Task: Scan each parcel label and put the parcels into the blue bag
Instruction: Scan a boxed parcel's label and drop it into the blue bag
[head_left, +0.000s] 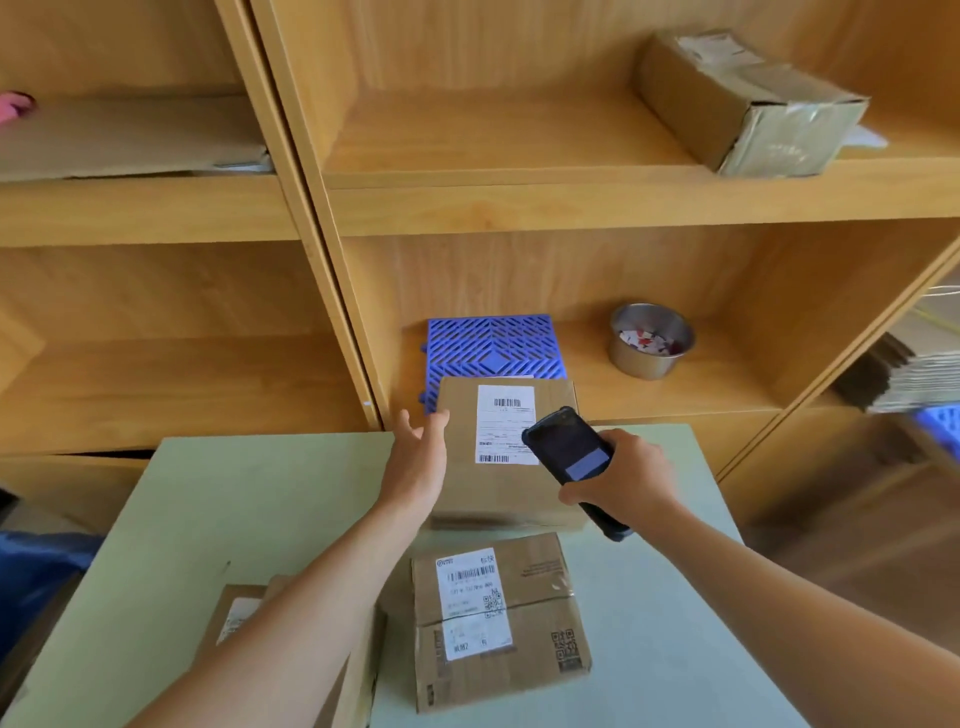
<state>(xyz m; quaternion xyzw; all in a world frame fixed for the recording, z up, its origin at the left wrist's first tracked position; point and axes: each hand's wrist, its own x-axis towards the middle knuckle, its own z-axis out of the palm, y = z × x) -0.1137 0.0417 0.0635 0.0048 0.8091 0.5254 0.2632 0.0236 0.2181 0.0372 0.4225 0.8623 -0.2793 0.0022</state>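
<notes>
Left hand open, fingers spread, resting against left edge of the far box at the table's back edge, right hand gripping scanner over that box's label.

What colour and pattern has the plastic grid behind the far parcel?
The plastic grid is blue, with diagonal chevron slots, seen in the head view.
</notes>
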